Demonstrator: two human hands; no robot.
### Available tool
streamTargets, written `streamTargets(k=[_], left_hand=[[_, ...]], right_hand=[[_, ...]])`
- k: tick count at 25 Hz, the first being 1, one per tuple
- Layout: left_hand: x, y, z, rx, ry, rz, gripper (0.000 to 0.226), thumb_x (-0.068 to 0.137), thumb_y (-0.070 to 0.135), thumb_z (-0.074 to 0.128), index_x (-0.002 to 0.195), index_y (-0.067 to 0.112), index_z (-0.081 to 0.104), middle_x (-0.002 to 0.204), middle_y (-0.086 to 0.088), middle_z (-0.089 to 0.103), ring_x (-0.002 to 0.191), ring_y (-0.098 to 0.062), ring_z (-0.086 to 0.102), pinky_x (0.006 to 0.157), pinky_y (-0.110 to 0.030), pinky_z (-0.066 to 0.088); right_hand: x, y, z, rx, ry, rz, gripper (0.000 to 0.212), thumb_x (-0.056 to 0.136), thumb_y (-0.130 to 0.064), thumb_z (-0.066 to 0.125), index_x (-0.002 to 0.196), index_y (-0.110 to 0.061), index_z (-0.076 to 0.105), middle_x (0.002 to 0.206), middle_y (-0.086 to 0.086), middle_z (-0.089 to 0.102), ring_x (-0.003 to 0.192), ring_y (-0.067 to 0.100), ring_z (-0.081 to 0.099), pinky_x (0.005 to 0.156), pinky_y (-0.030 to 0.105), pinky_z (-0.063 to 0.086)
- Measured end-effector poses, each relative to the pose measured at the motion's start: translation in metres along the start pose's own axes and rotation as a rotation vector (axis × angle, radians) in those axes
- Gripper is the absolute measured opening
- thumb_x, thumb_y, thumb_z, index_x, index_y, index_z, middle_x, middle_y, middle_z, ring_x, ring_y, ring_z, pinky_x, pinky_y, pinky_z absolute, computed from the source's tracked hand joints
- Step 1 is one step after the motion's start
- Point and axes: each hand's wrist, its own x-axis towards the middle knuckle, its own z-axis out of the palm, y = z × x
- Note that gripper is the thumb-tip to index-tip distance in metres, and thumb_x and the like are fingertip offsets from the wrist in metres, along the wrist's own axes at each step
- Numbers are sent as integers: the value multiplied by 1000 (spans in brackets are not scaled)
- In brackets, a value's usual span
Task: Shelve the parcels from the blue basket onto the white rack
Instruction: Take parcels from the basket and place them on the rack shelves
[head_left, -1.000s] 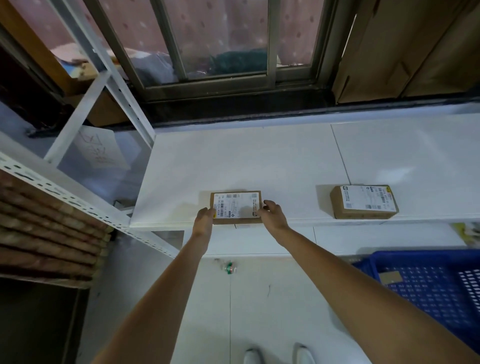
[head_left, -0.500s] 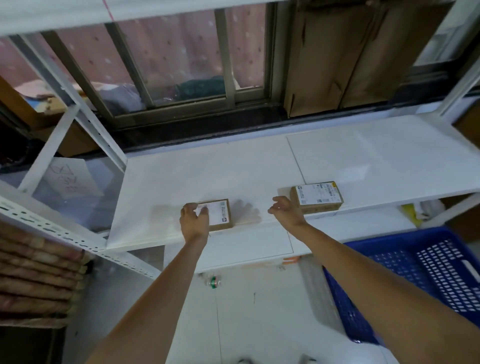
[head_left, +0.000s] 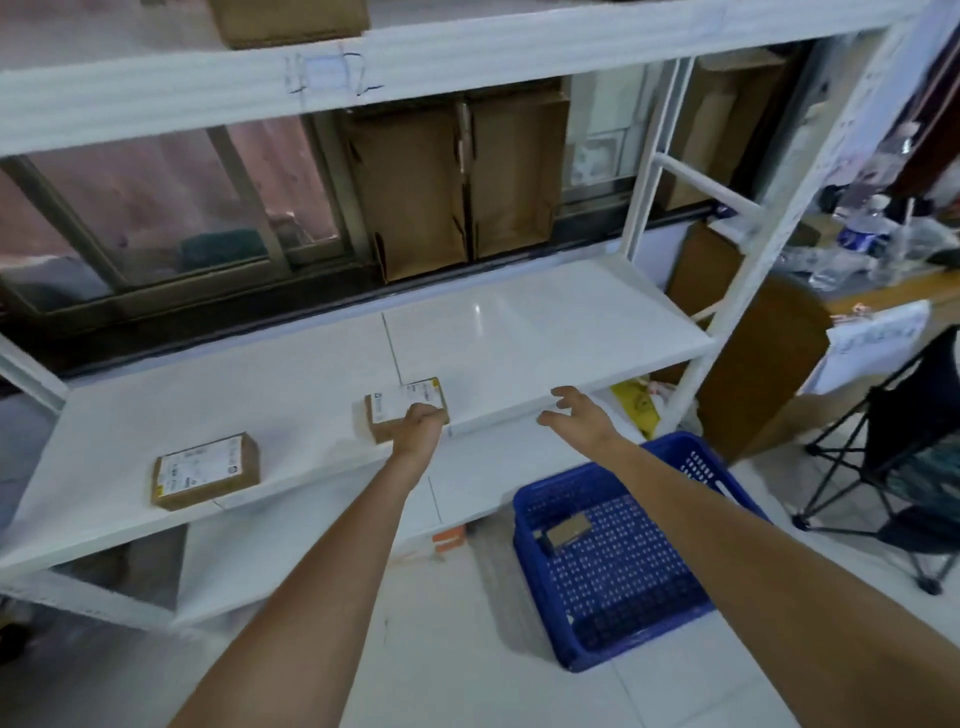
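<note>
Down low, blue basket (head_left: 613, 551) on the tiled floor, right of centre, one flat brown parcel (head_left: 566, 531) lying in it near the back wall. Both bare forearms reach forward over the floor. Right hand (head_left: 576, 418) hovers at the front edge of the white rack's (head_left: 545, 332) middle shelf, fingers (head_left: 563, 401) spread, holding nothing. Left hand (head_left: 420, 427) sits on the near right corner of a labelled cardboard parcel (head_left: 402, 408) on that shelf; fingers curl onto it, though the frame is blurred so grip or plain touch is hard to tell. Second labelled parcel (head_left: 205, 470) lies further left on the same shelf, near the front edge, well apart from both hands. Behind the rack, flattened cardboard boxes (head_left: 457, 182) lean against the window (head_left: 171, 208). Folding chair (head_left: 904, 457) at far right.
</note>
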Motion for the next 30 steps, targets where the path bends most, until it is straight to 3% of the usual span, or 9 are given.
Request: streamTargets(k=[2, 6, 10, 14, 16, 22, 26, 28, 30], left_hand=[[-19, 15, 60, 19, -60, 22, 5, 88, 17, 54, 91, 15, 50, 97, -2, 48, 90, -18, 45, 64, -26, 33], [-42, 32, 134, 72, -92, 10, 12, 88, 20, 55, 98, 14, 52, 105, -5, 52, 97, -21, 48, 78, -28, 34], [-47, 41, 181, 137, -113, -50, 28, 88, 20, 53, 109, 2, 55, 124, -21, 56, 115, -35, 52, 79, -30, 33], [-25, 43, 219, 161, -143, -99, 32, 89, 23, 52, 114, 2, 53, 126, -18, 54, 110, -30, 53, 85, -34, 39], [-4, 41, 243, 150, -164, -135, 35, 90, 24, 51, 118, 3, 52, 122, -12, 53, 112, -29, 52, 88, -35, 39], [45, 30, 313, 132, -217, -248, 15, 92, 24, 50, 98, 10, 50, 106, -7, 49, 96, -21, 47, 80, -30, 36], [60, 20, 338, 114, -202, -318, 10, 92, 20, 48, 89, 10, 48, 83, -2, 45, 80, -19, 45, 74, -31, 34], [63, 7, 344, 100, -188, -356, 22, 90, 15, 47, 69, 13, 41, 69, -2, 38, 63, -16, 38, 61, -30, 28], [67, -10, 348, 90, -148, -406, 29, 90, 12, 46, 62, 12, 39, 65, -5, 40, 59, -17, 38, 56, -31, 26]], right_hand=[[-10, 33, -49, 12, 17, 4, 60, 90, -32, 64, 143, -19, 40, 143, 9, 44, 128, 26, 45, 100, 30, 37], [-17, 76, -118, 37, 33, 46, 60, 89, -34, 65, 142, -19, 42, 143, 9, 46, 127, 27, 46, 97, 31, 38], [-6, 110, -163, 23, -9, 98, 57, 90, -35, 63, 140, -19, 42, 144, 8, 47, 128, 27, 46, 90, 27, 32], [19, 132, -190, 31, -35, 129, 57, 90, -33, 62, 141, -17, 41, 143, 9, 48, 127, 28, 46, 92, 30, 33], [37, 146, -204, -1, -42, 137, 56, 90, -32, 62, 141, -18, 43, 142, 7, 48, 126, 27, 46, 92, 29, 33], [94, 187, -228, -56, -87, 188, 53, 90, -31, 62, 138, -16, 45, 137, 7, 52, 120, 24, 48, 89, 27, 35], [131, 211, -226, -85, -171, 205, 55, 91, -33, 62, 140, -17, 44, 134, 5, 53, 120, 24, 50, 90, 27, 35], [148, 224, -219, -120, -234, 204, 56, 91, -34, 63, 141, -17, 42, 132, 5, 53, 112, 21, 52, 89, 27, 38], [165, 241, -209, -147, -284, 209, 56, 91, -35, 63, 140, -17, 42, 134, 6, 51, 109, 21, 52, 94, 30, 42]])
